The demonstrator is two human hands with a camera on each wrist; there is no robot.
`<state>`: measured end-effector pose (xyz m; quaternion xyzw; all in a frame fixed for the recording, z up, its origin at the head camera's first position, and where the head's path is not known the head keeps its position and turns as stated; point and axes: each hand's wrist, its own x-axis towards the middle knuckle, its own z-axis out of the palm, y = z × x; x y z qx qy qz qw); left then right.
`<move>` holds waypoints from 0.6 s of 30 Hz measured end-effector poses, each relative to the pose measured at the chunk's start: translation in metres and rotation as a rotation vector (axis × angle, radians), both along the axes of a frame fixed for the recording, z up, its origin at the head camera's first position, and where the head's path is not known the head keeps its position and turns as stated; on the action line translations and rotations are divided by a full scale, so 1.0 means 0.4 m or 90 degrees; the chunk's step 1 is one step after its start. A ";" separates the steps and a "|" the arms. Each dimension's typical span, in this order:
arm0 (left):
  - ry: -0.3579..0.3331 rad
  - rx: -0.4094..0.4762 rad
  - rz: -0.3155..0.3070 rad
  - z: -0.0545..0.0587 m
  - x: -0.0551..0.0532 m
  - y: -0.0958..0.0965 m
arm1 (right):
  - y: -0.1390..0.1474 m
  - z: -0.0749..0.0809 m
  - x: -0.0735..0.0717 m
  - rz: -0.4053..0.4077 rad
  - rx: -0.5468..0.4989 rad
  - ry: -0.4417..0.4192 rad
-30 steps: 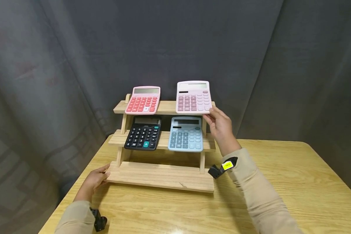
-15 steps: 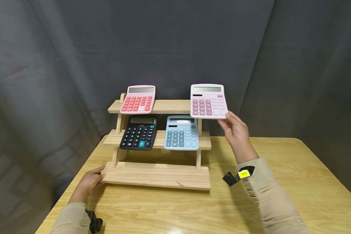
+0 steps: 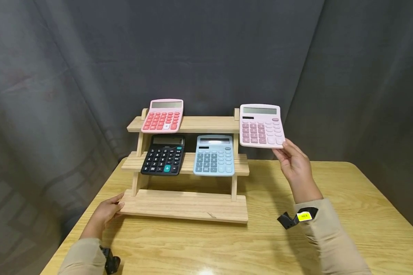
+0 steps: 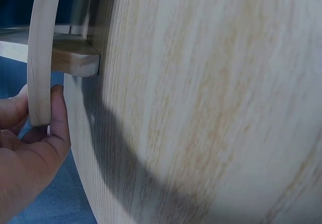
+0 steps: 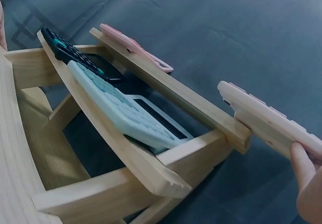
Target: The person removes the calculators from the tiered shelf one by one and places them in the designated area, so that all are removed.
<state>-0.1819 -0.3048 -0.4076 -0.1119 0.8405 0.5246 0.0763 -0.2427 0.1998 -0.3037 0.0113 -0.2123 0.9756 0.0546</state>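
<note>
My right hand pinches the lower right corner of a pale pink calculator, held up just right of the wooden stand's top shelf. In the right wrist view, this calculator appears edge-on beside the shelf end, with a thumb on its side. My left hand grips the left end of the bottom shelf; the left wrist view shows fingers and thumb around the board's edge. A pink calculator with red keys leans on the top shelf. Black and light blue calculators lean on the middle shelf.
The stand rests on a wood-grain table that extends to the right. A dark grey curtain hangs behind and at the left. Wrist cameras sit at both cuffs, the right one bearing a yellow label.
My right hand has carried the pale pink calculator off the top shelf, rightward and slightly down. My left hand keeps its hold on the stand. The head view has shifted slightly.
</note>
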 end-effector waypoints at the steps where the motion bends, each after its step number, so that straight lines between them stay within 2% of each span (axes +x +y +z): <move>1: -0.001 0.001 -0.002 -0.001 -0.001 0.001 | 0.007 -0.003 0.003 -0.001 -0.002 0.006; 4: -0.003 0.007 -0.003 -0.003 -0.002 0.003 | 0.030 -0.012 0.013 -0.006 -0.007 0.018; 8: -0.002 0.011 -0.002 -0.004 -0.001 0.004 | 0.061 -0.027 0.016 -0.011 -0.034 0.007; 9: -0.001 0.011 -0.003 -0.004 0.000 0.003 | 0.070 -0.033 0.013 -0.014 -0.042 0.002; 10: -0.001 0.010 -0.005 -0.004 0.000 0.002 | 0.094 -0.061 -0.009 -0.002 -0.057 0.012; 11: -0.001 0.010 -0.007 -0.004 0.000 0.001 | 0.102 -0.068 -0.013 -0.006 -0.060 0.006; 15: -0.005 0.013 -0.012 -0.005 -0.002 -0.004 | 0.124 -0.085 -0.007 -0.003 -0.066 -0.004; 16: -0.006 0.015 -0.013 -0.004 -0.002 -0.005 | 0.164 -0.132 -0.046 0.006 -0.071 0.000; 17: -0.006 0.017 -0.012 -0.005 -0.002 -0.006 | 0.179 -0.153 -0.056 -0.011 -0.036 0.000; 18: -0.006 0.019 -0.012 -0.005 -0.003 -0.006 | 0.210 -0.198 -0.088 -0.017 -0.015 0.015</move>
